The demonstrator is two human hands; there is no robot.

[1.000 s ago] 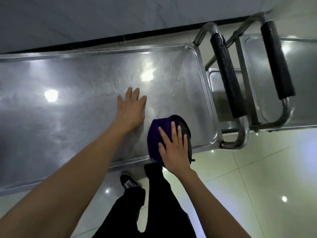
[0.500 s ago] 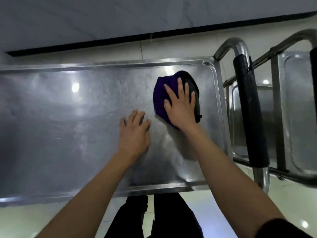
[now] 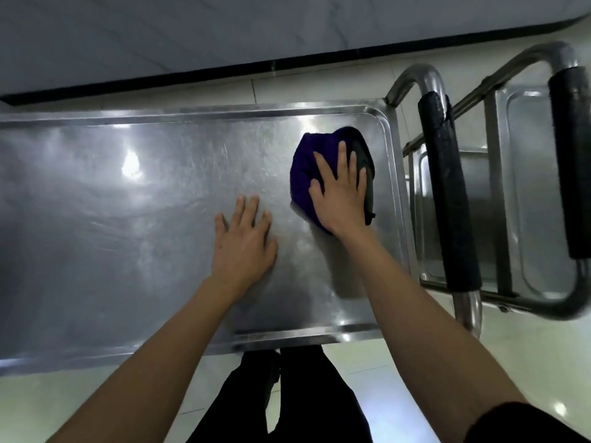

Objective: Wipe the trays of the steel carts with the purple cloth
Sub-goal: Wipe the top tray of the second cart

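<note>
Presently, head view, the only one supplied. My right hand [image 3: 340, 195] lies flat on the purple cloth [image 3: 307, 174], fingers straight and spread, pressing it onto the tray [image 3: 144, 219] near its upper-right corner; I judge the flat palm is there to keep the cloth bearing evenly while wiping. My left hand [image 3: 243, 244] rests open on bare steel at frame centre, holding nothing, probably steadying the cart. At right stand two black-padded handles [image 3: 447, 193], and a second cart's tray [image 3: 531, 193] beyond them. Count: two hands, one cloth, two carts, two handles.
</note>
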